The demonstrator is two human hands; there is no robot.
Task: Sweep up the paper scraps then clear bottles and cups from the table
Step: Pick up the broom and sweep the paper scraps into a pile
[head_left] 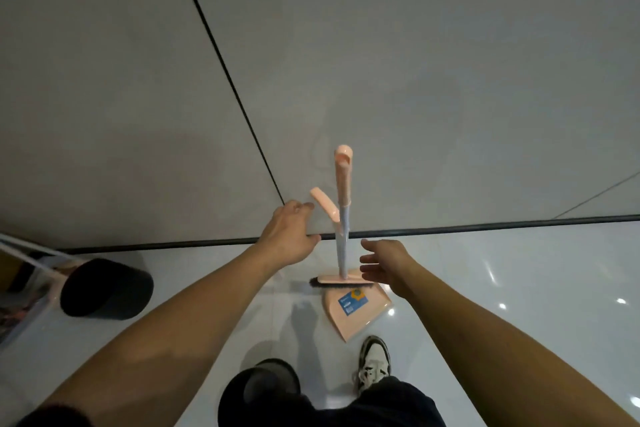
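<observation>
Both your arms reach forward and down toward the wall (pixel 415 62), bare from the elbow on. Your left hand (pixel 289 236) is raised at about the level of the dustpan handle (pixel 323 203), back of the hand toward you, fingers loosely extended and holding nothing; its fingertips sit just beside the lower end of that peach handle, and you cannot tell whether they touch it. Your right hand (pixel 382 263) is lower, palm turned inward toward the broom (pixel 343 218), fingers spread and relaxed, thumb up, gripping nothing; it is near the grey shaft, just above the broom head, but apart from it.

The broom stands upright against the wall, its peach grip at the top, and its dark bristles (pixel 341 284) rest on the glossy white floor (pixel 519 288). The peach dustpan (pixel 355 310) lies on the floor in front of the bristles, carrying a blue label, with its own handle angled up to the left of the shaft.

A black bin (pixel 105 288) is on the floor to your left. Your sneaker (pixel 374 362) is planted just short of the dustpan's near edge.
</observation>
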